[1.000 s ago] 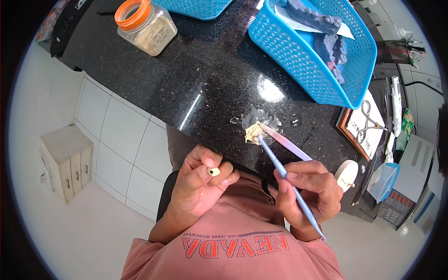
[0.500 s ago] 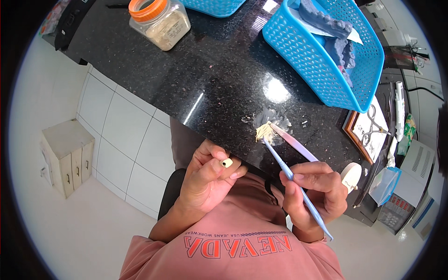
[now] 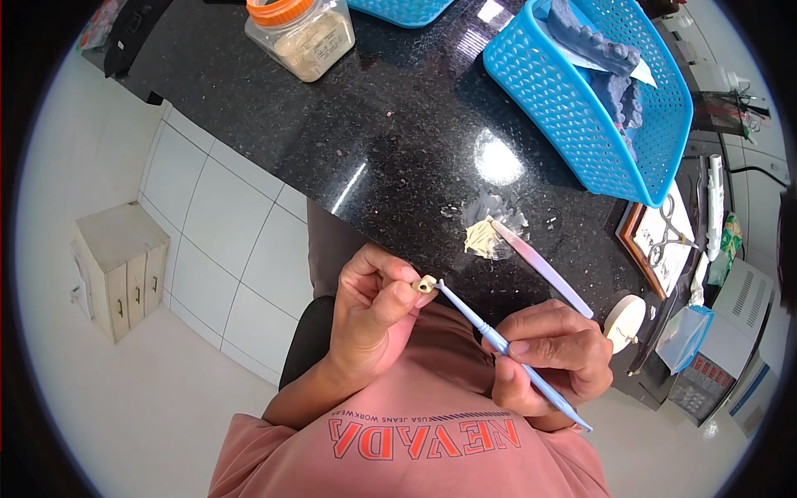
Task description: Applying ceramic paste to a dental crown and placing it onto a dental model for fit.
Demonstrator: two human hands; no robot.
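My left hand [image 3: 374, 311] pinches a small pale-yellow dental crown [image 3: 426, 284] between thumb and fingers, a dark hole showing in its face. In my right hand [image 3: 564, 353] is a slim blue double-ended dental instrument [image 3: 466, 310], held like a pen. Its thin tip is at the crown's right side; whether they touch is too small to tell. On the black counter beyond my hands lies a smear of cream-yellow paste [image 3: 480, 238] with greyish residue around it. A pink-and-purple spatula [image 3: 544, 270] rests with its tip at the paste.
A blue perforated basket [image 3: 564, 124] with grey dental casts [image 3: 610, 54] stands at the far right. An orange-lidded jar of beige powder [image 3: 311, 46] is at the far left. Scissor-like forceps [image 3: 667, 232] lie on a framed white board, near a round cream-coloured piece [image 3: 624, 324].
My right hand has brought the blue instrument's tip from the paste to the crown. My left hand has shifted slightly right, and the crown has turned a little. The spatula stays at the paste.
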